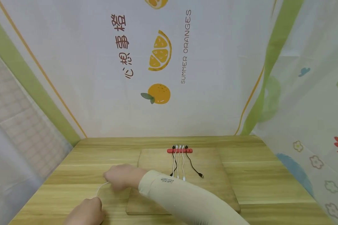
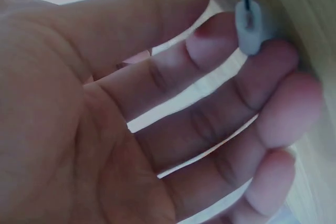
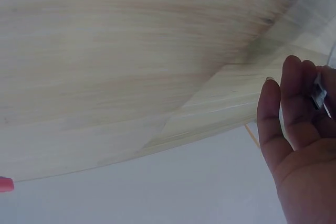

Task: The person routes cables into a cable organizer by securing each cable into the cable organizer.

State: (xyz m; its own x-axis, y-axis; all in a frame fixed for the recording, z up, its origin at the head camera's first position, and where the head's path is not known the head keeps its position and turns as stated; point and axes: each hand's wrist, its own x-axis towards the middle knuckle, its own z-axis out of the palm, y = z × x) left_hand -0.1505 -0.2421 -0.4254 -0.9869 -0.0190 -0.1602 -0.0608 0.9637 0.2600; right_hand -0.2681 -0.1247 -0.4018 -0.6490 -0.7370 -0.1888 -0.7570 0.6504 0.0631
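Note:
A white USB cable [image 1: 101, 186] runs between my two hands at the left of the table. My right hand [image 1: 121, 177] reaches across to the left and grips one end, and its metal-tipped USB plug [image 3: 318, 93] shows among the fingers in the right wrist view. Nearer the front edge, my left hand [image 1: 84, 212] holds the other end. A small white connector [image 2: 249, 27] sticks out at its index and middle fingertips in the left wrist view. Part of the cable is hidden inside the hands.
A wooden board [image 1: 208, 193] lies on the wood-grain table [image 1: 259, 184]. At its far edge sits a red cable organizer [image 1: 169, 151] with several black and white cables clipped in it. A black cable [image 1: 192, 165] trails to the right. A printed curtain [image 1: 214, 93] hangs behind.

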